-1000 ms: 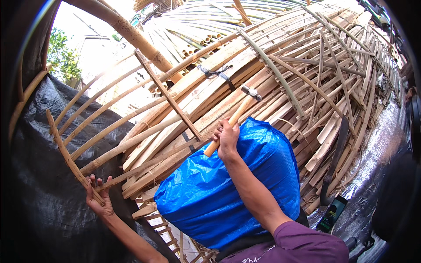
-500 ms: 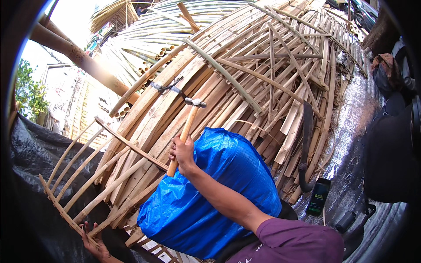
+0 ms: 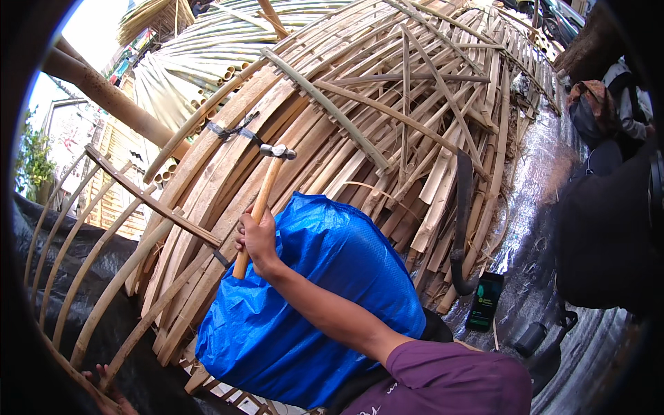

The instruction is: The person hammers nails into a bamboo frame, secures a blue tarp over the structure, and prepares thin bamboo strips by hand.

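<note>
Bamboo frame now lower in view, left grip clamped on its edge; right grip clamped on ball-peen hammer, clear of frame: no hit now.

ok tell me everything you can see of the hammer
The hammer has a long, pale handle that looks like wood and a short, metallic-looking head, darker at its left end and shinier at its right. The right hand grips it low on the handle, whose butt sticks out below the fist. Its head points up the picture, leaning right, in front of the planks. Only the hand clearly touches it.
</note>
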Demonstrator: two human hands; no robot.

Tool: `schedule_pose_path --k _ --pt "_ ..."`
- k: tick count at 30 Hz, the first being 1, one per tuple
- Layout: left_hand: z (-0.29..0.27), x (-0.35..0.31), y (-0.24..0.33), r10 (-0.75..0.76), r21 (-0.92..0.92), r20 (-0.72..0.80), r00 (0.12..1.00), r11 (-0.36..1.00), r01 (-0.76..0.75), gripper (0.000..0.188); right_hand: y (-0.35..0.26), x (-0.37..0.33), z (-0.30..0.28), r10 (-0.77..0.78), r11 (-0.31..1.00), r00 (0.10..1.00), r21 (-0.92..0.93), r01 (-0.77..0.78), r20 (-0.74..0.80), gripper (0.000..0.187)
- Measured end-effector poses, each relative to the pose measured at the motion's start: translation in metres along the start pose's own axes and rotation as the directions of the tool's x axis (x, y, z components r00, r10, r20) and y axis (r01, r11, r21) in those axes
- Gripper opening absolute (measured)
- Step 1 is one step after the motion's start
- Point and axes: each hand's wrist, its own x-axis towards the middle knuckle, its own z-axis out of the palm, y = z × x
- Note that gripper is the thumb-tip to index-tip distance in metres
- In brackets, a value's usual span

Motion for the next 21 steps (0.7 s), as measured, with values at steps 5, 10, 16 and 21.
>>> schedule_pose_path --k 5,10,16,21 --pt "0.071 -0.007 -0.004 -0.213 -0.797 0.257 0.942 0.505 0.332 0.049 -0.005 0.005 -0.009 -0.04 0.997 0.999 -0.063 0.038 -0.025 0.015" --pt "0.149 -0.036 -0.051 -0.311 -0.885 0.465 0.829 -0.153 0.44 0.037 -0.005 0.001 -0.002 -0.036 0.999 0.999 -0.024 0.036 -0.023 0.015" --pt "0.221 -0.087 -0.082 -0.445 -0.857 0.515 0.733 -0.248 0.452 0.034 -0.002 0.004 -0.007 0.022 0.999 0.999 -0.033 -0.023 -0.03 0.015" --pt "0.215 -0.139 -0.111 -0.592 -0.834 0.549 0.591 -0.335 0.439 0.029 0.005 0.002 -0.007 0.073 0.996 0.997 -0.055 -0.073 -0.008 0.015"
